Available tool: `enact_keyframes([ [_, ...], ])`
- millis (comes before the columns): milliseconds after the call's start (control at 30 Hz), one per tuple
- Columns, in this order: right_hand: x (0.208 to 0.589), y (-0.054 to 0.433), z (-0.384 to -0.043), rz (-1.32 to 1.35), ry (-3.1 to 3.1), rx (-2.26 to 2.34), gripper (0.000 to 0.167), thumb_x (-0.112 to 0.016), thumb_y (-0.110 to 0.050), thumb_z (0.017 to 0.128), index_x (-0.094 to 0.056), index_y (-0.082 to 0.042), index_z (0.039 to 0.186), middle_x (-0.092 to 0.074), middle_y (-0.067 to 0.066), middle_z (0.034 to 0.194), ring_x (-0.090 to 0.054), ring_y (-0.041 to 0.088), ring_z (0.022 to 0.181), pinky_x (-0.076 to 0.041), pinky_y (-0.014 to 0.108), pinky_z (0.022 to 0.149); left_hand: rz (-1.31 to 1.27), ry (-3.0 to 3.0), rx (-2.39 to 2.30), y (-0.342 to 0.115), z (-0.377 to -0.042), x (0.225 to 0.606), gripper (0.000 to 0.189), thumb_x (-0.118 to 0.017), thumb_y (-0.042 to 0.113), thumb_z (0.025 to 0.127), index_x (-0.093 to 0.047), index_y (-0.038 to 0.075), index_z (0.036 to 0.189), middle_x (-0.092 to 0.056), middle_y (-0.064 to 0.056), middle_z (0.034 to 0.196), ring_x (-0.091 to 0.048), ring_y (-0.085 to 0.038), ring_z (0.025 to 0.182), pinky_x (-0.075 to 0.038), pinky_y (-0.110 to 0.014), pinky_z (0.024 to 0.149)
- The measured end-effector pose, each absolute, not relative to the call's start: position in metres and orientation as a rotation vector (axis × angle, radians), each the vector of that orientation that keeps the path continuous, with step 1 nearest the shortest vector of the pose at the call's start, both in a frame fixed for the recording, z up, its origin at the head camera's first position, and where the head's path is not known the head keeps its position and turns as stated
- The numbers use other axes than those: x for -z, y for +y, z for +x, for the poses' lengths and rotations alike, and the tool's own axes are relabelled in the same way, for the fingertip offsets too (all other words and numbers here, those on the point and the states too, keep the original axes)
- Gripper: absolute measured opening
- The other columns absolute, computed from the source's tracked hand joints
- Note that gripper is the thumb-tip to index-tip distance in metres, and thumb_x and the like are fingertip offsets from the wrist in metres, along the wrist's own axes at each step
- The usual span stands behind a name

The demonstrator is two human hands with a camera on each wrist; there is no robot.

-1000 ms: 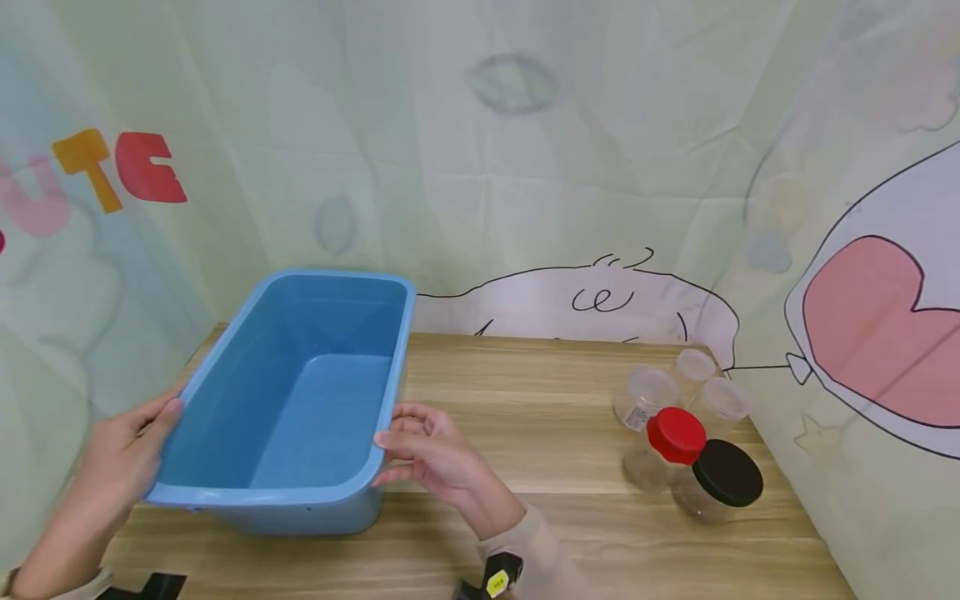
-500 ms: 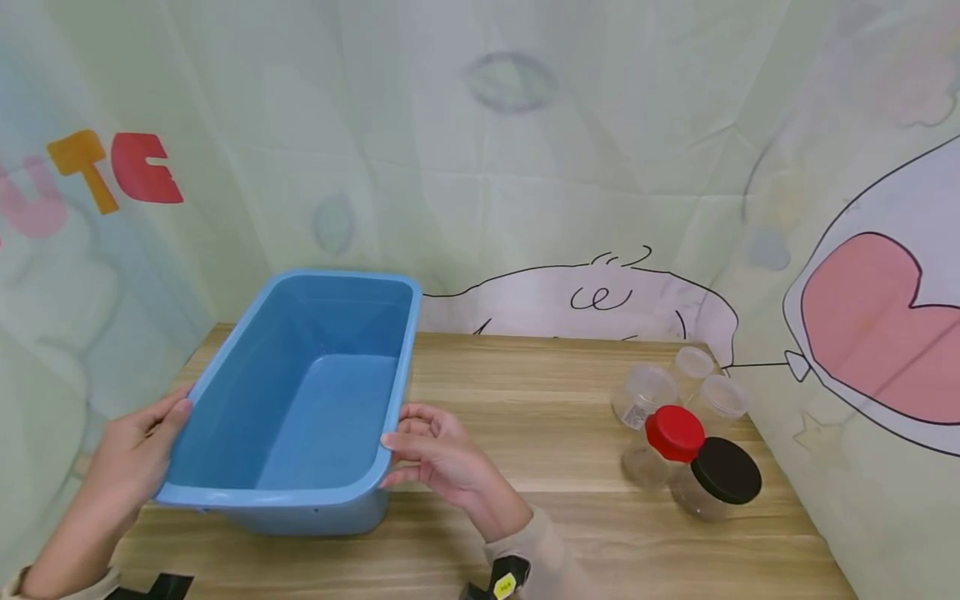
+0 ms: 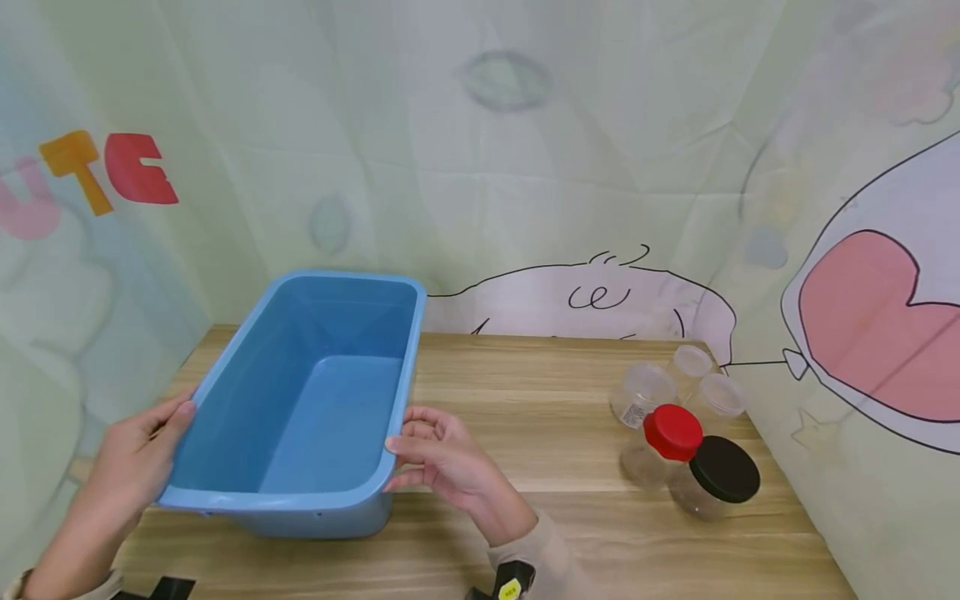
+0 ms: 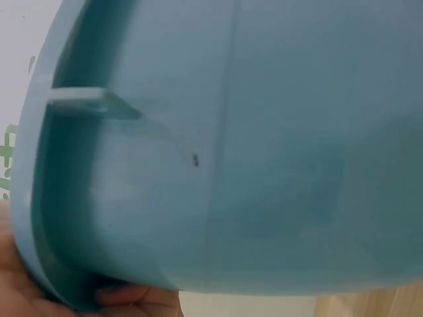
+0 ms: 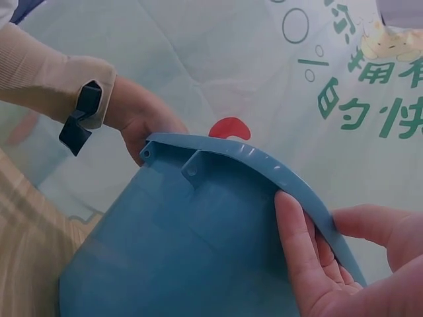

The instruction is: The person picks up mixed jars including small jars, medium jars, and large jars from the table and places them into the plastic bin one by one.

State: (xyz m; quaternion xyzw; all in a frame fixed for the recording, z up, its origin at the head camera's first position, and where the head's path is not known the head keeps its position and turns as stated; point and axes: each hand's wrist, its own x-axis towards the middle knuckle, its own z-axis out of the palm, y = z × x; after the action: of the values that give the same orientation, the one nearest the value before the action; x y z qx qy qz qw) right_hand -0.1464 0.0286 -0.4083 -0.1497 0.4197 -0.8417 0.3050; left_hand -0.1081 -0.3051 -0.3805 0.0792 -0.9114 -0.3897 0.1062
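A blue plastic basin point(image 3: 330, 425) with a wide rim stands at the left of the table in the head view, nothing inside it. My left hand point(image 3: 138, 454) grips its left rim near the front corner, thumb on top. At the opposite side my right hand point(image 3: 450, 467) pinches the right rim between thumb and fingers. The right wrist view shows those fingers point(image 5: 301, 244) under the rim, with the thumb outside. In the left wrist view the basin's outer wall point(image 4: 277, 165) fills most of the picture, and part of my left hand point(image 4: 139, 300) curls under the rim.
On the right of the wooden table point(image 3: 525, 400) stand several clear jars, one with a red lid point(image 3: 673, 432), one with a black lid point(image 3: 724, 469), others with translucent lids point(image 3: 648, 385). A printed curtain point(image 3: 480, 167) hangs close behind the table and along both sides.
The basin has shifted slightly to the right along with both hands, which keep their hold on the rim. The jars stay where they were; the head view has turned a little.
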Motion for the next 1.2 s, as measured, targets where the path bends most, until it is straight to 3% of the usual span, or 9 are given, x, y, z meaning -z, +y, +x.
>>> enact_keyframes([
  [333,0.406,0.033,-0.145,-0.352,1.137,2.218,0.023,-0.059,0.007,0.092,-0.055,-0.001,0.113,-0.068,0.006,0.091,-0.070,0.016,0.074,-0.059,0.035,0.067,0.207,-2.698,1.166,-0.302,-0.107,0.380,0.051,-0.039,0.027,0.109,-0.043,-0.013,0.141,-0.043,-0.041,0.134,-0.035,0.023,0.081,-0.040,-0.010,0.058],
  [767,0.409,0.039,-0.144,-0.369,1.146,2.223,0.025,-0.059,0.008,0.091,-0.054,0.001,0.115,-0.068,0.005,0.091,-0.070,0.017,0.074,-0.059,0.035,0.067,0.123,-2.733,1.211,-0.298,-0.106,0.378,0.052,-0.033,0.023,0.110,-0.037,-0.017,0.143,-0.043,-0.046,0.132,-0.046,0.016,0.077,-0.047,-0.016,0.058],
  [900,0.409,0.042,-0.144,-0.380,1.145,2.228,0.025,-0.059,0.007,0.091,-0.053,0.001,0.115,-0.068,0.005,0.092,-0.070,0.016,0.074,-0.059,0.035,0.067,0.123,-2.764,1.179,-0.297,-0.108,0.377,0.052,-0.033,0.023,0.110,-0.037,-0.018,0.143,-0.043,-0.045,0.133,-0.061,-0.009,0.086,-0.046,-0.014,0.058],
  [1000,0.408,0.044,-0.144,-0.393,1.139,2.232,0.024,-0.059,0.007,0.092,-0.054,0.001,0.115,-0.068,0.006,0.092,-0.070,0.016,0.074,-0.059,0.034,0.067,0.116,-2.771,1.167,-0.296,-0.108,0.378,0.052,-0.033,0.023,0.110,-0.037,-0.018,0.143,-0.043,-0.045,0.132,-0.063,-0.030,0.092,-0.046,-0.015,0.059],
  [1133,0.409,0.046,-0.144,-0.415,1.132,2.230,0.023,-0.059,0.007,0.092,-0.054,0.000,0.113,-0.068,0.006,0.092,-0.070,0.016,0.074,-0.059,0.034,0.067,0.077,-2.760,1.163,-0.296,-0.108,0.379,0.051,-0.034,0.021,0.110,-0.038,-0.018,0.142,-0.044,-0.046,0.131,-0.064,-0.032,0.090,-0.047,-0.016,0.058],
  [1200,0.409,0.046,-0.144,-0.421,1.134,2.225,0.021,-0.059,0.007,0.092,-0.056,-0.002,0.111,-0.068,0.006,0.093,-0.070,0.016,0.074,-0.059,0.034,0.067,0.060,-2.756,1.166,-0.296,-0.108,0.379,0.051,-0.034,0.021,0.110,-0.038,-0.018,0.142,-0.044,-0.046,0.130,-0.065,-0.027,0.089,-0.047,-0.016,0.059],
])
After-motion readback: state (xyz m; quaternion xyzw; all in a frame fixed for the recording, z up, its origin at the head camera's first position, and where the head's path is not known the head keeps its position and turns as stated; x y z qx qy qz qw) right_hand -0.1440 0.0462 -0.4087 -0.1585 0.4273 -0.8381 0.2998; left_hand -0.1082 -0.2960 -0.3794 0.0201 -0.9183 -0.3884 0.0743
